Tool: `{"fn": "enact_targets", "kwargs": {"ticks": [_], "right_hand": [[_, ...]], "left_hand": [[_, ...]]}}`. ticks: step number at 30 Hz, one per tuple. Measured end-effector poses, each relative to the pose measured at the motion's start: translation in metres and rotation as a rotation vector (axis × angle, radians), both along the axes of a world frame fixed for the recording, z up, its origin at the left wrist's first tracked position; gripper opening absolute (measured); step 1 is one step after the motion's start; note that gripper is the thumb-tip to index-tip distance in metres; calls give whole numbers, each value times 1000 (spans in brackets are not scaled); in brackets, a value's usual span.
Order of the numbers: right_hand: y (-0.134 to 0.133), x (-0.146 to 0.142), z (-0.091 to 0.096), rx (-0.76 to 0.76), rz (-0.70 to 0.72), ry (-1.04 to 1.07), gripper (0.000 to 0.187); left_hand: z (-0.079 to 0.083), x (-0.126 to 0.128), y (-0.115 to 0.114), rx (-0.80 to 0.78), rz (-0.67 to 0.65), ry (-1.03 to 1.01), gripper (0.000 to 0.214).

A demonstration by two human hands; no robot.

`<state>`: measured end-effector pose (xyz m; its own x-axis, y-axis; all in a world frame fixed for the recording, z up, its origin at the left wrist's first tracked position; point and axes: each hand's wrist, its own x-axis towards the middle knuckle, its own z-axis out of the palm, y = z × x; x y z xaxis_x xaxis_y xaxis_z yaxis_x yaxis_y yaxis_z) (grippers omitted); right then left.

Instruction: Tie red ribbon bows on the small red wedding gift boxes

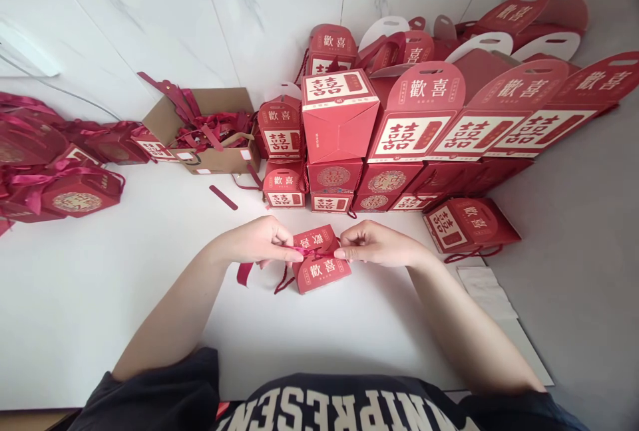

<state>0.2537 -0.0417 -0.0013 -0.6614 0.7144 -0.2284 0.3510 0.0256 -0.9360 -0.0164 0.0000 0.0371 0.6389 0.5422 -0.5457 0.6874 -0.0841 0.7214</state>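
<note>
A small red gift box (319,265) with cream lettering stands on the white table (100,285) in front of me. Across its top runs a dark red ribbon (315,254). My left hand (264,239) pinches the ribbon at the box's left side, fingers closed. On the box's right side, my right hand (374,243) pinches the other end of the ribbon. A loose ribbon tail (244,273) and a red cord (283,281) trail on the table left of the box.
Stacks of red gift boxes (414,125) fill the back right against the wall. A cardboard carton (210,132) full of red ribbons sits at back left. More ribboned boxes (74,185) lie far left. A flat box (469,225) and white papers (486,291) lie to the right.
</note>
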Motion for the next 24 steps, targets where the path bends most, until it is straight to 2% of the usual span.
{"fn": "enact_targets", "kwargs": {"ticks": [4, 6, 13, 19, 22, 24], "right_hand": [[1, 0, -4, 43, 4, 1, 46], [1, 1, -5, 47, 6, -9, 44], [4, 3, -6, -51, 31, -15, 43], [3, 5, -5, -25, 16, -46, 44], [3, 5, -5, -36, 24, -45, 45], [4, 4, -5, -46, 27, -37, 45]], "left_hand": [[-2, -1, 6, 38, -52, -62, 39], [-5, -2, 8, 7, -61, -46, 36], [-12, -16, 21, -273, -97, -125, 33], [-21, -25, 30, -463, -94, -107, 31], [-16, -25, 29, -378, -215, -155, 29], [-8, -22, 25, -166, -250, -208, 24]]}}
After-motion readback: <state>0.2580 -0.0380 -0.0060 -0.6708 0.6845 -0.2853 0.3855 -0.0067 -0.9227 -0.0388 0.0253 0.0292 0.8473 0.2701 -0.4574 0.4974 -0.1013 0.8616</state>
